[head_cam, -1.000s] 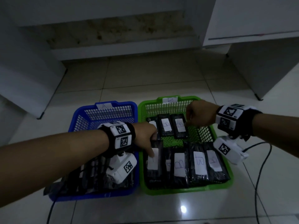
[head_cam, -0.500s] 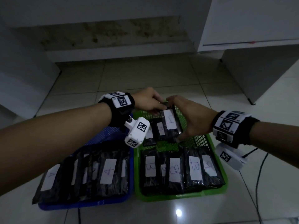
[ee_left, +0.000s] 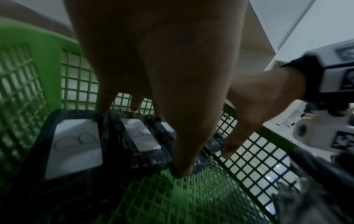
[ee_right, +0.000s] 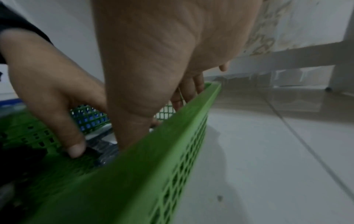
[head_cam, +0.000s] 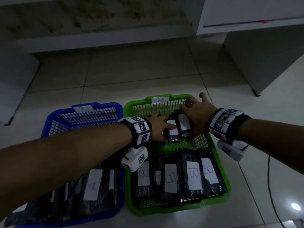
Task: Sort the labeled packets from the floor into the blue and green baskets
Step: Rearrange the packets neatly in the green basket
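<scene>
The green basket (head_cam: 164, 211), tagged B, stands right of the blue basket (head_cam: 54, 114), tagged A. In the green basket's far row a black labeled packet (head_cam: 184, 123) lies against the right wall. My right hand (head_cam: 197, 116) grips it, fingers over its far end and thumb (ee_left: 229, 145) by its near corner. My left hand (head_cam: 158, 127) lies flat on the neighbouring packet (head_cam: 172, 131), fingers straight, thumb (ee_right: 74, 148) pressing a near corner. Two more B packets (ee_left: 74, 145) (ee_left: 139, 134) sit to the left in that row.
A near row of B packets (head_cam: 194, 175) fills the green basket's front; A packets (head_cam: 93, 185) fill the blue one. A black cable (head_cam: 269, 186) runs over the tiles on the right. White cabinets stand at right (head_cam: 263, 63) and left (head_cam: 13, 79).
Half a second ago both hands held the packet above the green basket's far end. They have lowered it into the far row, against the right wall.
</scene>
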